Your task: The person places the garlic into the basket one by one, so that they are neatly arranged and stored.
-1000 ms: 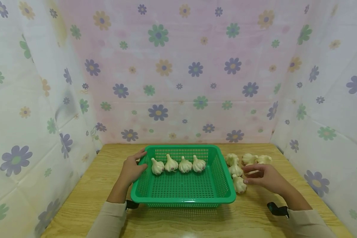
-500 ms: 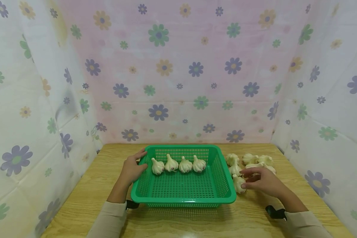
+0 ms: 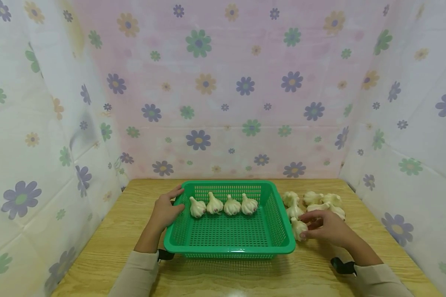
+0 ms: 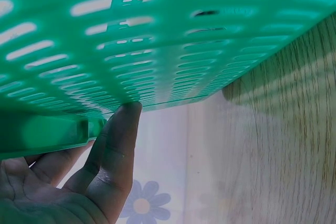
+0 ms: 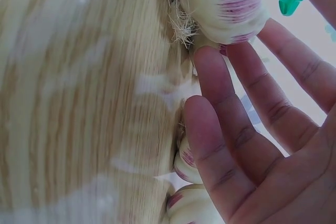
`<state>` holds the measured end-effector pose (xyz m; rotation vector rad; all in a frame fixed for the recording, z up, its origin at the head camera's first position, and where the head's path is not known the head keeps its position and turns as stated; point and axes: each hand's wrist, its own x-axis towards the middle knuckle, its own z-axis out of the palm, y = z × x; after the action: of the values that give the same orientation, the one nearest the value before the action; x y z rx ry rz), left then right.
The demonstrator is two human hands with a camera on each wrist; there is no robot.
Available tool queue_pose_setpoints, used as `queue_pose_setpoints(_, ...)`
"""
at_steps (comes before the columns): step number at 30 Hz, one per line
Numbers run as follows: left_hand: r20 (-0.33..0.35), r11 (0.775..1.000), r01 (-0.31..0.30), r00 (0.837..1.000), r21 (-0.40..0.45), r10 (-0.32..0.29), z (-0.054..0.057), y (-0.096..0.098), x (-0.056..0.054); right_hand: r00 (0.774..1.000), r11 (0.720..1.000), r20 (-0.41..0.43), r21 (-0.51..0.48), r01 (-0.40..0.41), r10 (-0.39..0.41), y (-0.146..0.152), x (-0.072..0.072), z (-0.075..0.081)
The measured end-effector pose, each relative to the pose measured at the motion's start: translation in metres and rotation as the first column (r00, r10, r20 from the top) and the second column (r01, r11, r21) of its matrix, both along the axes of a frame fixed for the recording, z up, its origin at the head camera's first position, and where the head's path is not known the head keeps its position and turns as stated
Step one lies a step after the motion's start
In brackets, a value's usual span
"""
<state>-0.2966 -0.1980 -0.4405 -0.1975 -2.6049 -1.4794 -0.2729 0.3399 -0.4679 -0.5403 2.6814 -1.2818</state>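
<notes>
A green plastic basket (image 3: 228, 250) sits on the table with several garlic bulbs (image 3: 232, 205) in a row along its far side. My left hand (image 3: 165, 211) holds its left rim, thumb over the edge and fingers (image 4: 119, 156) against the outer wall. Right of the basket, my right hand (image 3: 330, 230) pinches the nearest loose garlic bulb (image 3: 298, 228) between thumb and fingers. In the right wrist view that bulb (image 5: 223, 6) shows purple streaks and roots; its fingertips touch the lower side, and the thumb tip is cut off.
More loose garlic bulbs (image 3: 314, 199) lie behind and beside my right hand, some partly hidden by it. One bulb (image 3: 293, 211) lies close to the basket's right wall. The wooden table (image 3: 111, 243) is enclosed by flowered cloth (image 3: 223, 123) on three sides.
My right hand has moved slightly left and toward me, and its thumb and fingers have come round the nearest bulb. Bulbs behind it are now uncovered. The left hand and basket stay put.
</notes>
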Motion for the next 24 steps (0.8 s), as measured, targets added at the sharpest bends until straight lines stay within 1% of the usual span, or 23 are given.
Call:
queue_pose_setpoints(6,0.003,1.000,0.001,1.000,0.002,-0.001,0.0005,0.0003,0.0005,1.000,1.000,-0.012,0.022,0.004,-0.004,-0.0016,-0.0007,-0.0021)
queue_pose_setpoints(14,0.006,1.000,-0.001,1.000,-0.002,0.001,0.0002,0.0003,0.0007,0.999,0.998,-0.010,0.056,0.036,-0.036,-0.0039,0.0004,-0.0033)
queue_pose_setpoints(24,0.005,1.000,0.005,1.000,0.004,-0.005,0.0006,0.0001,0.0015,0.997,0.993,-0.019,0.085,0.080,-0.079,-0.0043,0.0032,0.0023)
